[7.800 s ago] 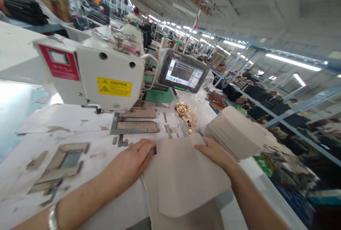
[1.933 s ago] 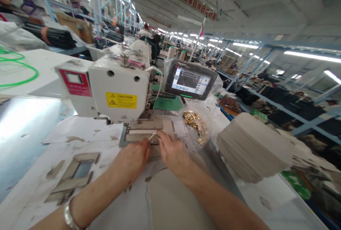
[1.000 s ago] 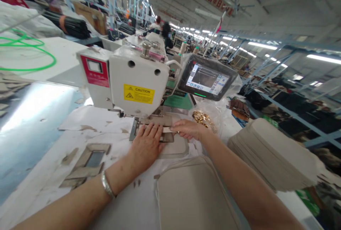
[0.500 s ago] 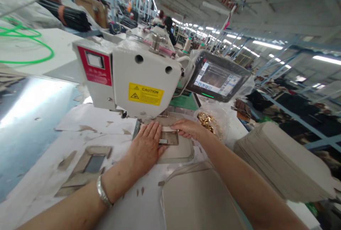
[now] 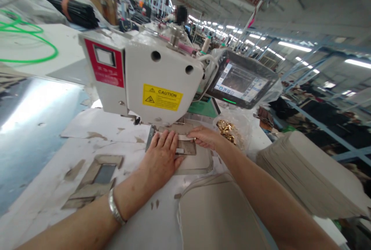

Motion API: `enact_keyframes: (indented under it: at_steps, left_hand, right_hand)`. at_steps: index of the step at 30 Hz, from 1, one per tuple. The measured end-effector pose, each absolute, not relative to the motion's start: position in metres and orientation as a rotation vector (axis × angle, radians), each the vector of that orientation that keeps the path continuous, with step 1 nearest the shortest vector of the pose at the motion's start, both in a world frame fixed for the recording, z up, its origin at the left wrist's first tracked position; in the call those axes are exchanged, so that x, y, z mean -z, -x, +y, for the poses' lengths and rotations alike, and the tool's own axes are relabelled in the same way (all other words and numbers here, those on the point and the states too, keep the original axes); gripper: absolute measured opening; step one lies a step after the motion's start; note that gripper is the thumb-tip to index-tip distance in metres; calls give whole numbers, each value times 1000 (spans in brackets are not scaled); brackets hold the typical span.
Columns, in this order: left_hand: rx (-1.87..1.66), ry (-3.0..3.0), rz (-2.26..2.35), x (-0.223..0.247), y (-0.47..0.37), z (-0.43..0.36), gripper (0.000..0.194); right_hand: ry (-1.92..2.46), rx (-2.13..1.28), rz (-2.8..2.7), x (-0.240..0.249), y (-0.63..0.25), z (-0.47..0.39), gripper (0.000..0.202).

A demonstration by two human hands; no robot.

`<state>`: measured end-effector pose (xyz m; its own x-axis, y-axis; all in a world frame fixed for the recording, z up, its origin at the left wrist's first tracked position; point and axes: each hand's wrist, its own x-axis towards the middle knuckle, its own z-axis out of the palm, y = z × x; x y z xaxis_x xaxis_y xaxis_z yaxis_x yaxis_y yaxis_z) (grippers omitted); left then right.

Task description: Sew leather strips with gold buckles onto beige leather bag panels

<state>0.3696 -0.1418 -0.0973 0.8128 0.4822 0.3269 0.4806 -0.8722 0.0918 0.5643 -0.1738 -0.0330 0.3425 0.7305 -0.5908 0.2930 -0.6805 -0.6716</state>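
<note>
My left hand lies flat, fingers stretched out, on a beige fabric panel beneath the sewing machine head. Beside its fingertips is a rectangular opening edged by a frame, with a small pale piece inside. At the opening's upper right, my right hand is closed in a pinch; a small shiny bit shows at its fingertips, too small to name. The needle area is hidden behind the machine head and my fingers.
A loose frame template lies left on white sheeting. Beige panels are stacked in front and in a tall pile at right. A bag of gold metal pieces stands near the control screen.
My camera view has shifted slightly, so the machine appears a little further right. Both hands stay in nearly the same place on the panel.
</note>
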Motion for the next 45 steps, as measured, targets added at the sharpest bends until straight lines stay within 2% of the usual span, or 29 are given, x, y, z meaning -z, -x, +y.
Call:
enact_keyframes:
  at_steps: [9,18,24,35,40,42,45]
  left_hand:
    - [-499,-2956,1086,91,-374,-153,78]
    - [-498,-3004,1011,87,-373,-147,80]
    - [-507,-3033,968,86,-369,-147,71]
    - [-525,-2978,775,98,-365,-134,62]
    - [-496,-2996,787,94,-365,-136,63]
    - [-493,-3003,780,93,-365,-137,64]
    - [-497,-3002,785,93,-365,-137,64]
  right_hand:
    - [2155,-1322,-925,35,-566,-172,17]
    - [2235,-1196,-1020,18,-563,-178,25]
    - [2382,-1011,-1100,25,-576,-183,37]
    - [2282,-1205,-904,27,-576,-184,34]
    - [2348,-943,-992,13,-565,-181,35]
    - [2293,-927,-975,10,-564,-183,34]
    - [2080,-1088,-808,10,-566,-187,33]
